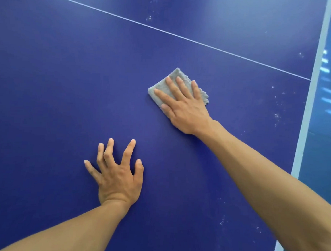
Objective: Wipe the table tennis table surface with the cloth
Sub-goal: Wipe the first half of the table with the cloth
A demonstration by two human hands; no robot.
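Pressing flat on a folded grey cloth (pixel 163 85), the person's right hand (pixel 182 109) lies palm down with its fingers straight and slightly fanned. None of them curls round the fabric. The thumb lies along the cloth's near-left border and the fingertips stop short of its far corner. The right forearm runs in from the lower right, extended diagonally across the blue table tennis table (pixel 59 73).

The cloth sits on the playing surface right of centre, on the near side of the thin white line (pixel 165 32) that crosses the table obliquely, and well apart from the white edge band (pixel 312 93) on the right. Its right border looks frayed or scalloped.

The left hand (pixel 117 176) rests on the bare surface nearer the person, apart from the cloth. Its fingers are spread wide and a little arched, with the tips touching the table, and it holds nothing. The left forearm enters from the bottom left.

Small white specks (pixel 277 115) dot the surface between the cloth and the right edge, and more lie beyond the line. A paler blue floor (pixel 326 151) shows past the table's edge.
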